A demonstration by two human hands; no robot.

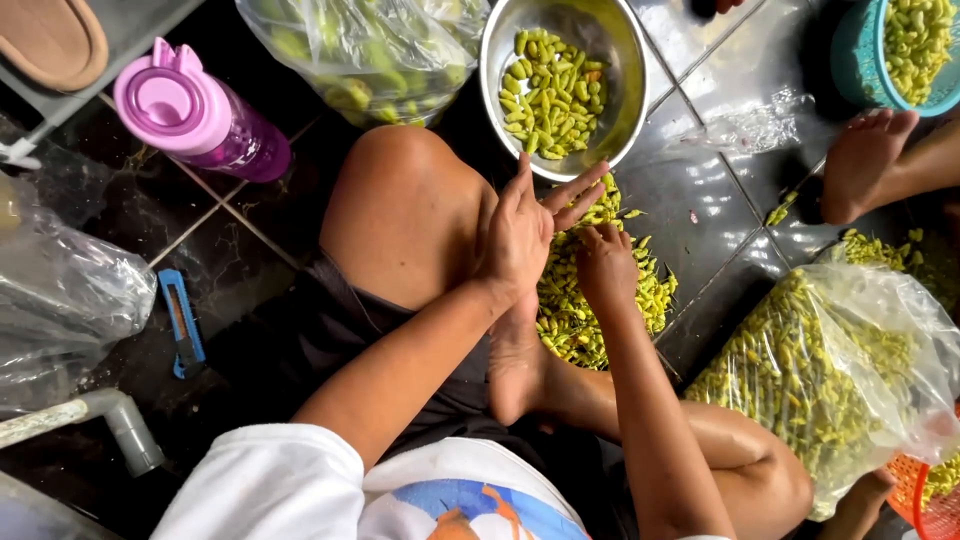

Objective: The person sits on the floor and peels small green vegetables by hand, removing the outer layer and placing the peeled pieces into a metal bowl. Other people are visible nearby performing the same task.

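Note:
I sit cross-legged on dark floor tiles with a heap of small yellow-green chilies (570,300) in front of me. My left hand (525,235) hovers above the heap with its fingers spread, and no chili shows in it. Fingers curled, my right hand (605,265) rests on the heap; what it grips is hidden. Just beyond both hands stands a steel bowl (620,60) holding picked chilies (550,95).
A clear bag of chilies (830,380) lies at right, another bag (370,50) at top. A pink bottle (200,120) and blue cutter (182,320) lie at left. Another person's foot (862,160) and a teal basket (860,50) are at top right.

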